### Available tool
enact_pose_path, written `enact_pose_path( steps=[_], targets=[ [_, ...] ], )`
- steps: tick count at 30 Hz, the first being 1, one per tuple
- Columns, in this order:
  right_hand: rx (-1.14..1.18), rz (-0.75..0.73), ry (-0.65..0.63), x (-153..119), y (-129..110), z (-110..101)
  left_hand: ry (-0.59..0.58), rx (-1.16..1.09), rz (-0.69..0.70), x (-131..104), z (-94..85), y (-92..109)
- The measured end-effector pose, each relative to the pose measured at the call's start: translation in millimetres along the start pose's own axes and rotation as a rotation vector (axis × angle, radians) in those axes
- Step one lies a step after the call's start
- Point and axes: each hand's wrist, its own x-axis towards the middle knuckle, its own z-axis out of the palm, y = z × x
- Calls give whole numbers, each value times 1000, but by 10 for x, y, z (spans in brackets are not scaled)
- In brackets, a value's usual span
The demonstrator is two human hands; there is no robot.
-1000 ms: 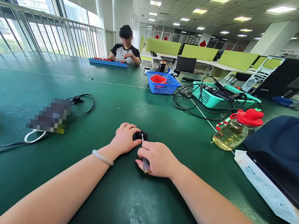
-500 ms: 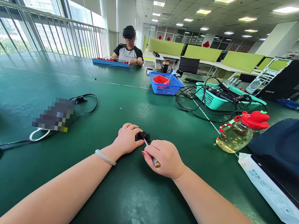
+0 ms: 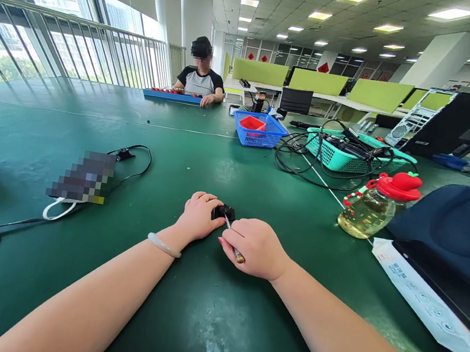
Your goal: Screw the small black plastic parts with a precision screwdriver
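On the green table lies a small black object, gripped at its left side by my left hand, which wears a pale bracelet. My right hand is closed around a thin tool with a metal shaft and a brownish handle end. The tool's tip touches or nearly touches the black object; the exact contact is too small to tell.
Left are a blurred-out device and black cables. Ahead stand a blue basket and a teal basket with cables. Rightward are a red-lidded jar, a dark blue bag and a white packet. A person sits opposite.
The view has shifted slightly. My right hand and the tool have moved a little left, with the tool's handle end shifting left. My left hand keeps its grip on the black object.
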Motion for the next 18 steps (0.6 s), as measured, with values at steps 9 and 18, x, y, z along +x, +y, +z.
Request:
enact_pose_path(
  steps=[9,18],
  targets=[
    [22,5,-20,-1,5,-13,-2,-3,5,2,-6,-1],
    [-19,-5,-17,6,18,-19,-1,20,10,2,4,-6]
  ],
)
